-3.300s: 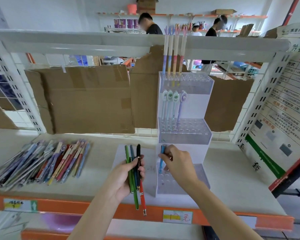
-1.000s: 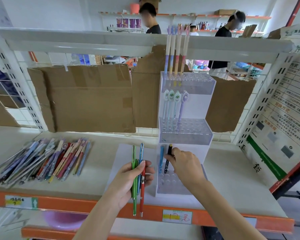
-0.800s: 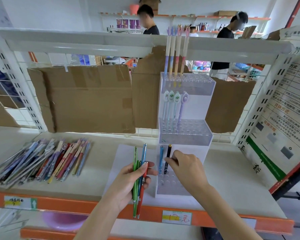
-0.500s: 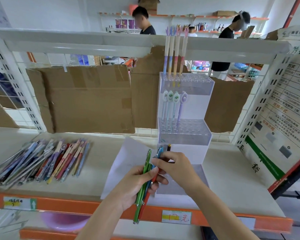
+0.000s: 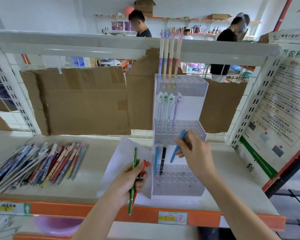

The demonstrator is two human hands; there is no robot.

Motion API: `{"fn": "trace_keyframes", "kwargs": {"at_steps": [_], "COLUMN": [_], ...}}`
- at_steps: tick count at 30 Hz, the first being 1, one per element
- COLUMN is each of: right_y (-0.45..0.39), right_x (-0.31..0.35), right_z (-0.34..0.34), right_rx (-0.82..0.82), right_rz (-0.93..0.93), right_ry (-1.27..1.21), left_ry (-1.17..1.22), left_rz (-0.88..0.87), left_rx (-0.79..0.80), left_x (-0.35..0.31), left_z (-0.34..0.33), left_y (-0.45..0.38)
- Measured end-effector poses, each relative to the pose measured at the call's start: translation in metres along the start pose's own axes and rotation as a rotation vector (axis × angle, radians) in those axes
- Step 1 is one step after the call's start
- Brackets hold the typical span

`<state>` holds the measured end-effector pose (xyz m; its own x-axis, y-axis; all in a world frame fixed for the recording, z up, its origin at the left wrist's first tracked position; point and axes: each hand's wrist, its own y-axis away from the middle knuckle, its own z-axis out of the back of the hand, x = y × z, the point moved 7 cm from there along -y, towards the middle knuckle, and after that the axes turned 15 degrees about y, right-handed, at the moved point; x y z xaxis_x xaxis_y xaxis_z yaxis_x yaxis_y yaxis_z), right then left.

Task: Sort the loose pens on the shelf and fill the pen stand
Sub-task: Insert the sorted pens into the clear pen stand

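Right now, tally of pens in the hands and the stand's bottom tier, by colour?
Blue: 2, one in right hand, one standing in bottom tier
Black: 1, in bottom tier
Green: 1, in left hand
Red: 1, in left hand
Total: 5

Torn brown cardboard sheets (image 5: 87, 99) taped against a white wire-grid back panel (image 5: 2, 94). Beyond, white walls (image 5: 59, 13) and orange-edged wall shelving (image 5: 189, 19). Printed poster (image 5: 282, 101) at right.
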<state>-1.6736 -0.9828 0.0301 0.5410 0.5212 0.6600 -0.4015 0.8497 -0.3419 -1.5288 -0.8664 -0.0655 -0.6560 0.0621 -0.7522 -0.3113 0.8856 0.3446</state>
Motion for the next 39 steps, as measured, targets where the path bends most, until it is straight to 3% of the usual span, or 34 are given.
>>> {"fn": "trace_keyframes", "kwargs": {"at_steps": [6,14,19,25,29,39], "right_y": [0.005,0.011,0.010,0.015,0.016,0.035], "right_x": [-0.009,-0.014,-0.013,-0.021,-0.021,0.004], "right_z": [-0.024,-0.050,-0.054,-0.061,-0.053,-0.051], "right_rx": [0.093,0.265,0.259,0.321,0.270,0.346], "right_rz": [-0.023,-0.044,0.018,0.039,0.043,-0.066], "right_ry": [-0.007,0.162,0.364,0.485,0.547,-0.084], "left_ry": [0.141,0.096,-0.043,0.034,0.029,-0.119], "left_rz": [0.032,0.016,-0.012,-0.004,0.009,0.024], "left_rx": [-0.011,0.030,0.044,0.062,0.093,0.207], "left_x": [0.003,0.003,0.003,0.003,0.004,0.013], "left_z": [-0.001,-0.004,-0.002,-0.003,-0.005,-0.030], "left_y": [-0.004,0.002,0.003,0.003,0.006,0.007]}}
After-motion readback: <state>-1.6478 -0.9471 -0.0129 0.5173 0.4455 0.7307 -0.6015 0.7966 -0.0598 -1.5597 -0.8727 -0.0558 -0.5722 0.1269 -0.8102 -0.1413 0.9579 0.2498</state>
